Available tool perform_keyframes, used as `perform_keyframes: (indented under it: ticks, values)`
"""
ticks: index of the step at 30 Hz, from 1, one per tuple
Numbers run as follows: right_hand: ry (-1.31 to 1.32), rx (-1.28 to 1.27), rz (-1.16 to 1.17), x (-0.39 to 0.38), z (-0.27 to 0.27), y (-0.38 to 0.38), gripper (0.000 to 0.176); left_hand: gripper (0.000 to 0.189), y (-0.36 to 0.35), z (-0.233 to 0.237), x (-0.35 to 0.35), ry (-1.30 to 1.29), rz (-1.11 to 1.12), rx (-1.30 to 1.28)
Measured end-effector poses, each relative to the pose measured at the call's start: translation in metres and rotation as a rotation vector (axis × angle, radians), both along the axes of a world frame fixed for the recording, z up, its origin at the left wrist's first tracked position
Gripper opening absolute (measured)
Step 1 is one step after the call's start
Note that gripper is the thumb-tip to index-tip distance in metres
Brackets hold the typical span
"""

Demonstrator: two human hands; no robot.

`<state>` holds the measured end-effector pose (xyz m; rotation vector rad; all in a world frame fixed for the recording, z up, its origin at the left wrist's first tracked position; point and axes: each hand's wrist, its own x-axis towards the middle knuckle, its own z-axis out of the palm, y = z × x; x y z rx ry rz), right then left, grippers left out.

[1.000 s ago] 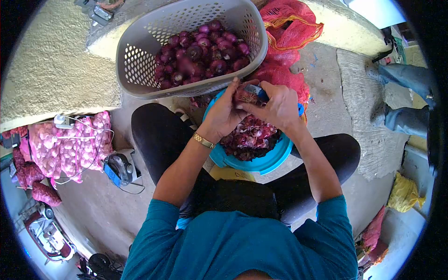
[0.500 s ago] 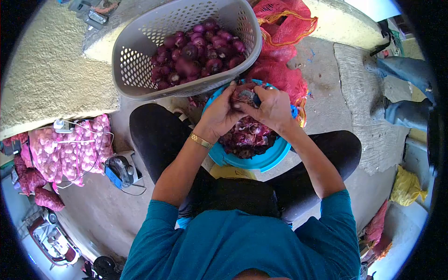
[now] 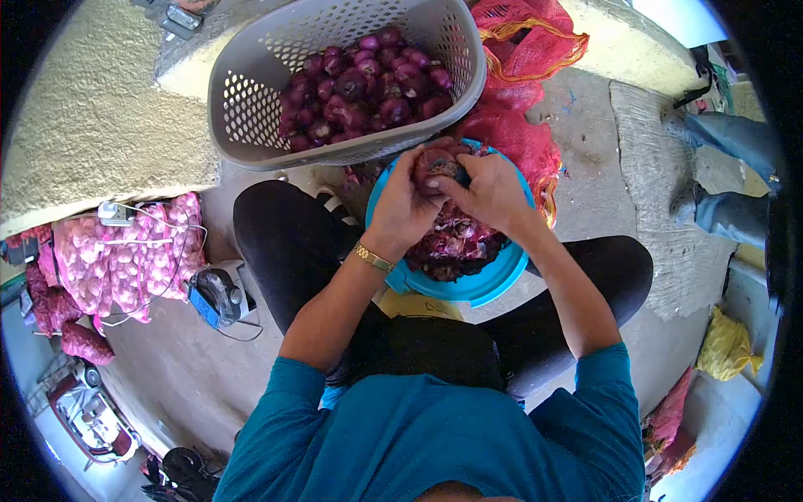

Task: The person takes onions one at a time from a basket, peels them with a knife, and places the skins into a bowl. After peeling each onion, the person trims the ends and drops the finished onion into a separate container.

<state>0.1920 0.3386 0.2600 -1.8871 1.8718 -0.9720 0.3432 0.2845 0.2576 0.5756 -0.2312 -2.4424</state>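
Note:
Both my hands meet over a blue basin, around one red onion [image 3: 432, 167]. My left hand [image 3: 405, 205] cups the onion from the left, fingers curled round it. My right hand [image 3: 495, 188] closes in from the right, thumb and fingers pressed against the onion. A small dark patch or object shows by the right fingers; I cannot make out what it is. Below the hands, the blue basin [image 3: 489, 289] holds loose onion skins [image 3: 456, 243]. Just beyond them, a grey perforated plastic basket [image 3: 351, 153] holds many red onions [image 3: 360, 88].
Red mesh sacking [image 3: 523, 142] lies right of the basket. At left are a sack of garlic [image 3: 125, 259] and a weighing scale [image 3: 222, 297] with a cable. A person's jeans-clad legs [image 3: 732, 217] show at right, near a grey mat [image 3: 652, 201]. A yellow bag [image 3: 728, 347] sits lower right.
The view has shifted slightly, so the basket and basin sit a little further right. The onion has turned in my hands and shows more of its reddish side.

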Motion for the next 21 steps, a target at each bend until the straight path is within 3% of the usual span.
perform_keyframes:
  ticks: [4, 6, 9, 10, 12, 15, 19, 21]
  values:
    - [0.14, 0.077, 0.159, -0.013, 0.011, -0.003, 0.052, 0.04, -0.009, -0.004, 0.003, -0.061, -0.137, 0.116]
    - [0.161, 0.108, 0.176, -0.012, 0.01, -0.003, 0.052, 0.043, -0.012, -0.029, 0.006, 0.236, -0.226, 0.112]
    - [0.141, 0.014, 0.039, 0.002, 0.007, -0.001, 0.051, 0.044, -0.008, -0.029, 0.002, 0.275, -0.065, 0.117]
    - [0.119, -0.007, -0.019, 0.007, 0.002, 0.0, 0.05, 0.044, -0.005, -0.024, -0.002, 0.274, -0.067, 0.118]
    - [0.093, -0.029, -0.075, 0.012, 0.0, 0.001, 0.05, 0.043, 0.003, -0.013, -0.009, 0.006, 0.101, 0.02]
    - [-0.015, 0.015, -0.079, 0.013, 0.002, 0.002, 0.048, 0.043, 0.005, -0.005, -0.016, 0.018, 0.152, 0.027]
    - [-0.004, -0.021, -0.023, 0.006, 0.003, 0.002, 0.048, 0.044, 0.0, 0.002, -0.011, -0.005, 0.149, -0.065]
    - [0.021, -0.064, 0.006, 0.0, 0.012, 0.0, 0.048, 0.045, -0.007, 0.005, -0.002, 0.041, -0.045, -0.202]
